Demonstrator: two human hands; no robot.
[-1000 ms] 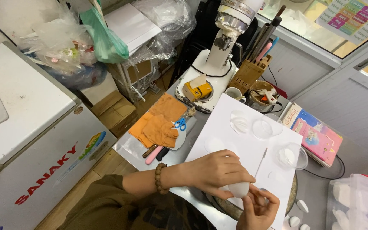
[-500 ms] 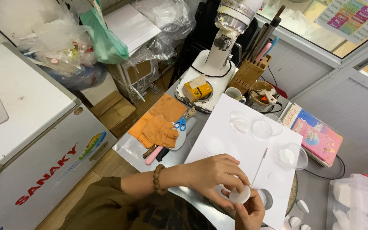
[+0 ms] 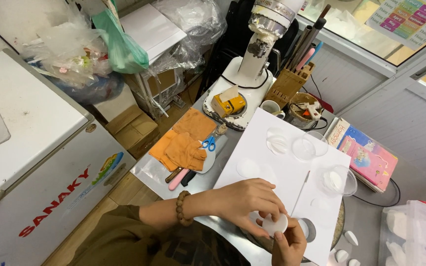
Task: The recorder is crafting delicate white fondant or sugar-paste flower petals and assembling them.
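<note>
Both hands pinch a small white disc (image 3: 275, 225) at the sheet's (image 3: 282, 167) six o'clock edge: left hand (image 3: 245, 202) from above, right hand (image 3: 288, 245) from below. It looks light, thin and perhaps brittle; holding it by the rim seems safest.

Person wears an olive-brown long sleeve (image 3: 119, 236) on the left arm, lower left of frame, pushed up the forearm. Brown wooden bead bracelet (image 3: 183, 208) at the wrist. Hands bare.
</note>
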